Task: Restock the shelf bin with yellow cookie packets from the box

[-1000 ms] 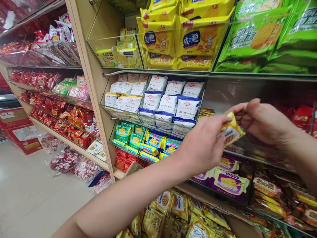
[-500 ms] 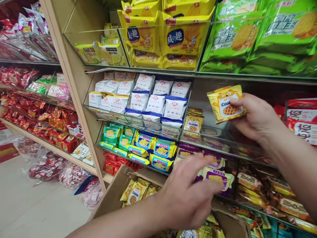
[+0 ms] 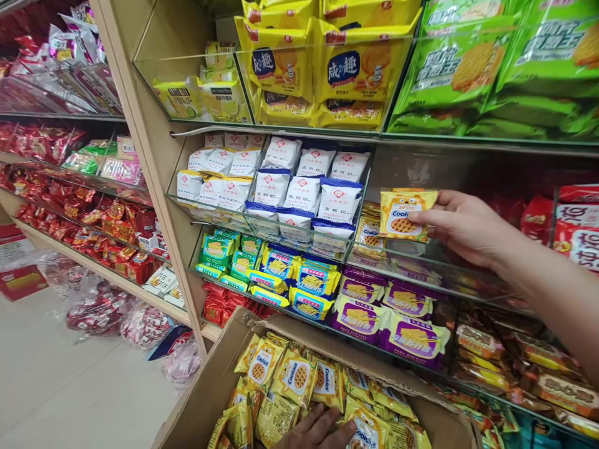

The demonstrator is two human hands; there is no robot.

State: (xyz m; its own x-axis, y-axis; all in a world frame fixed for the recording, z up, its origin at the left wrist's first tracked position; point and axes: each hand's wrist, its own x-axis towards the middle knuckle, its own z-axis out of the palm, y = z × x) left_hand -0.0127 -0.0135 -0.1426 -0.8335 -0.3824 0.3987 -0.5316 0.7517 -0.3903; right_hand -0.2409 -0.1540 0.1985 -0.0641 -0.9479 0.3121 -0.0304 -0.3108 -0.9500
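Down into the brown open-topped cardboard box (image 3: 201,399) goes the left hand (image 3: 322,429), fingers spread over loose yellow packets (image 3: 296,377); whether it grips, I can't tell. Meanwhile the right hand (image 3: 461,221) has brought a small yellow cookie-printed film packet (image 3: 397,202) nearer the shelved stack of matching packets (image 3: 369,236), pinched at its side. Probably light, slick, brittle inside: hold gently by the edge.

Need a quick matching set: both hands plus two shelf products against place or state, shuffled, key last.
1. right hand
2. left hand
3. purple soda biscuit packs
4. large green biscuit packs

A. on the topmost shelf in view
B. among the packets in the cardboard box
C. just right of the blue-and-yellow packs
D. holding a yellow Cookies packet

Pairs: 1-D, 2-B, 3-C, 4-A
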